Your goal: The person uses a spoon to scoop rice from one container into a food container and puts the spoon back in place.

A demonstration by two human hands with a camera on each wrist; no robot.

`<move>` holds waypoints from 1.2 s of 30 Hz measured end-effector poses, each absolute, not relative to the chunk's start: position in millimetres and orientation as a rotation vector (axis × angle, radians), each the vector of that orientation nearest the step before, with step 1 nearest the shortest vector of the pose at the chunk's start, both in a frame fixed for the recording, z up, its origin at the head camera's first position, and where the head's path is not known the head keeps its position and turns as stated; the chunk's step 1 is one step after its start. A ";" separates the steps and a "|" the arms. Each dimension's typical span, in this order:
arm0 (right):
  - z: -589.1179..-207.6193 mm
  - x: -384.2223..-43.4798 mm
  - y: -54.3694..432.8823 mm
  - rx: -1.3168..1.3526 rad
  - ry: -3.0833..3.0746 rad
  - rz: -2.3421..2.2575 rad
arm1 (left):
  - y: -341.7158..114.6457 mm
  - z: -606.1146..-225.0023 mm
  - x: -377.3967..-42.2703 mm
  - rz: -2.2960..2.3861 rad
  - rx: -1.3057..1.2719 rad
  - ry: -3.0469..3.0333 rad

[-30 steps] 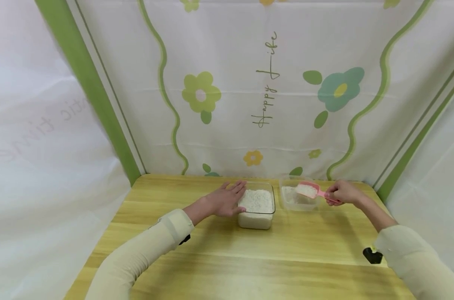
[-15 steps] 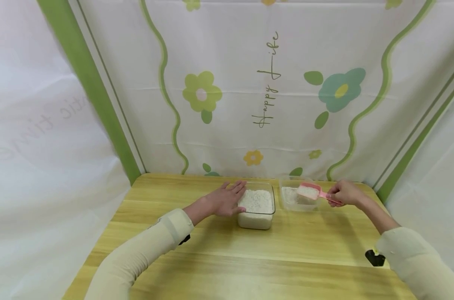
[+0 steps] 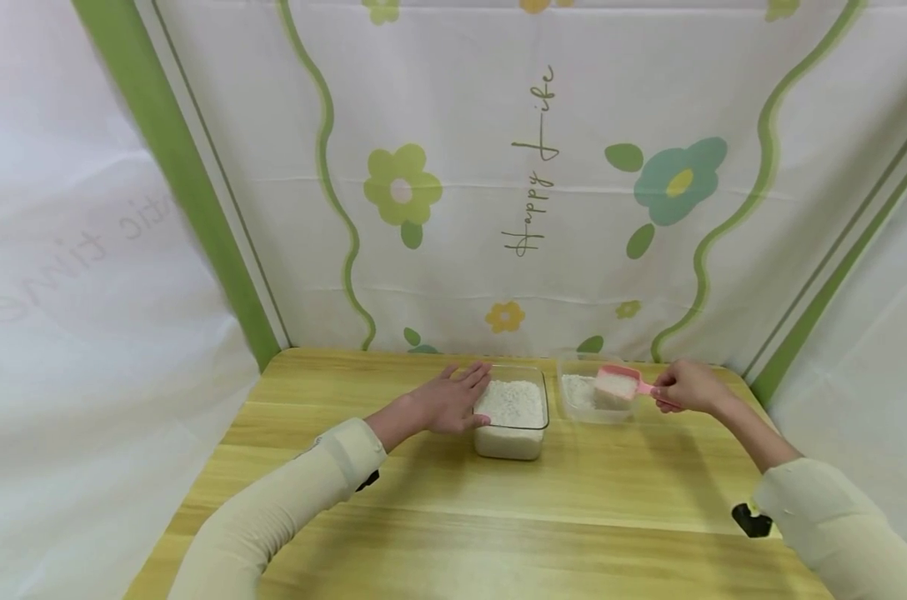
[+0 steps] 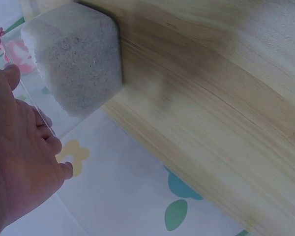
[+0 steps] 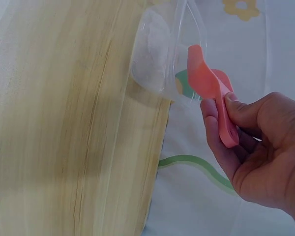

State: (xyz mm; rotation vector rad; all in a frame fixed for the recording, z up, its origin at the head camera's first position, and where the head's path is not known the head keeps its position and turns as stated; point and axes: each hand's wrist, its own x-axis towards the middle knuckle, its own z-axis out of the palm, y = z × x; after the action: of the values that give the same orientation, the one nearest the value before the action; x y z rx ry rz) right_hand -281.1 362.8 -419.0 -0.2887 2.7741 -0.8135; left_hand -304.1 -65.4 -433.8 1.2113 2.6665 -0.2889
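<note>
My left hand [image 3: 448,402] lies with its fingers spread along the left rim of a clear square container [image 3: 509,442]. White rice-like grains [image 3: 513,403] fill much of that container; the left wrist view shows them through its wall. To the right stands a lower clear plastic box [image 3: 596,414] with a smaller amount of white grains [image 3: 577,390]. Over this box, my right hand [image 3: 689,387] pinches the handle of a pink scoop [image 5: 209,81] between thumb and fingers. White grains lie in the scoop's bowl, as seen in the head view.
Both containers stand near the back edge of a wooden table [image 3: 423,533]. Right behind it hangs a white flowered curtain [image 3: 453,275], with further curtain walls at left and right. Bare wood stretches in front of the containers.
The scoop has shifted slightly right over the plastic box, and the grains in it look flatter and less heaped than before. The left hand and both containers keep their places.
</note>
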 end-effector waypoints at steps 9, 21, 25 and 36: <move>-417.0 -281.2 360.1 -0.292 2.838 -0.756 | -65.3 -433.7 -304.4 -0.291 1.208 2.663; -415.3 -278.9 358.7 -0.337 2.940 -0.647 | -65.8 -432.3 -303.4 -0.276 1.185 2.656; -413.7 -277.9 354.7 -0.368 3.001 -0.542 | -66.0 -432.6 -303.1 -0.265 1.189 2.659; -412.6 -275.8 342.5 -0.455 3.170 -0.282 | -65.9 -433.3 -303.8 -0.276 1.196 2.660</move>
State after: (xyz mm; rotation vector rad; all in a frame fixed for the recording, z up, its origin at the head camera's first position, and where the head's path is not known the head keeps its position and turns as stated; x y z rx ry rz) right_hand -275.8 342.5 -412.6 -0.4546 3.1703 -0.2817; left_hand -303.8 -65.9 -433.3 1.1965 2.6597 -0.2755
